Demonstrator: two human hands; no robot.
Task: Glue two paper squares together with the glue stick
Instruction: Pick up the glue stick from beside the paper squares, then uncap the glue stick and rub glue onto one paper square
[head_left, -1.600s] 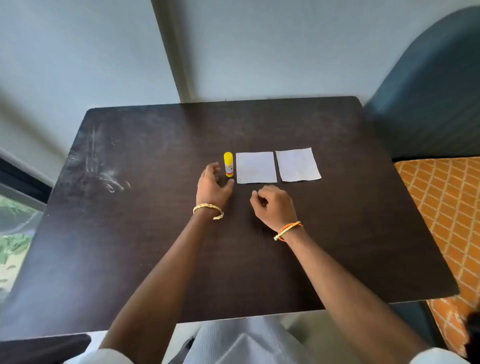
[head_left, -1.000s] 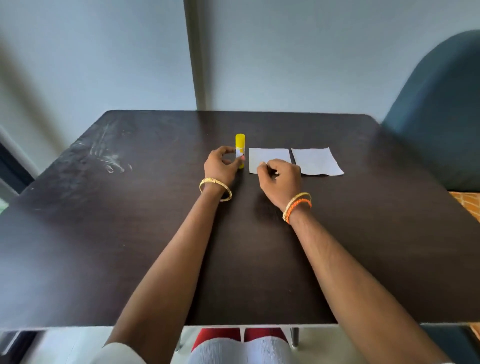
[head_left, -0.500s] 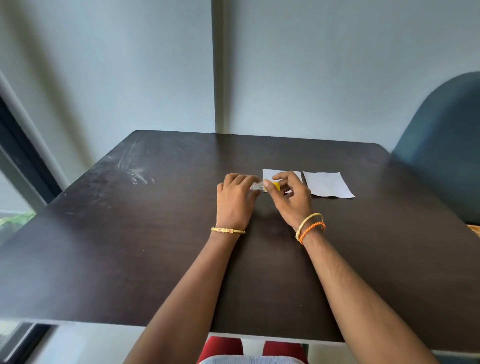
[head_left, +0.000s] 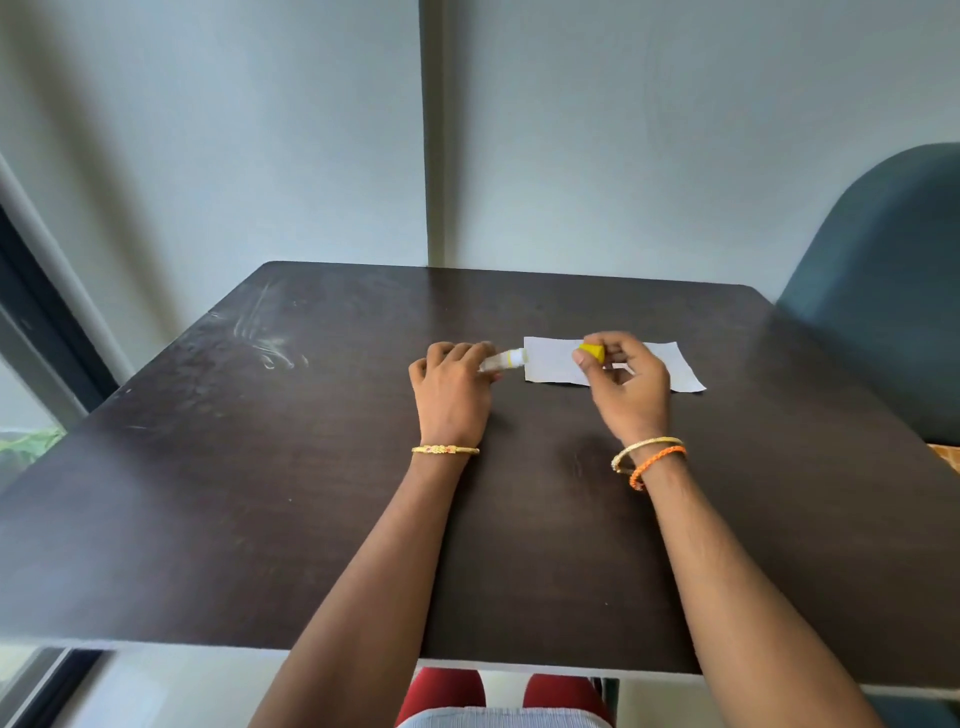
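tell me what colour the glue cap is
Yellow; the cap shows in the head view.

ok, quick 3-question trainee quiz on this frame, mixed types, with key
1. True or false: the yellow cap is off the glue stick.
2. Which hand holds the glue stick's body? A) left hand B) right hand C) neither
3. Fill in: the paper squares lie flat on the dark ____, partly hidden behind the right hand.

Key: 1 true; 2 A; 3 table.
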